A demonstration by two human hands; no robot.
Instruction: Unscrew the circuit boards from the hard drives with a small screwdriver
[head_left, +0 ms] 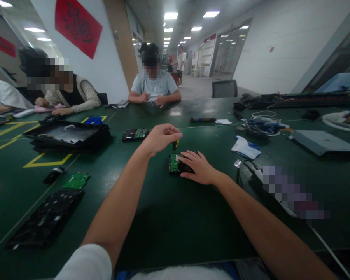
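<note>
A hard drive (174,163) with a green circuit board facing up lies on the dark green table in front of me. My right hand (200,168) is spread over its right part, thumb at the near edge and fingers reaching to the far edge, holding it against the tabletop. Just above the drive, my left hand (164,138) pinches the top of a small upright black-and-yellow screwdriver (175,145). The screwdriver's tip is too small to make out, so I cannot tell whether it touches the board.
Another hard drive (134,135) lies beyond my left forearm. To the left are a black tray (67,134), a loose green circuit board (76,180) and a black plastic panel (46,217). On the right are a white glove (246,147), a power strip (280,194) and a metal box (323,142). Co-workers sit opposite.
</note>
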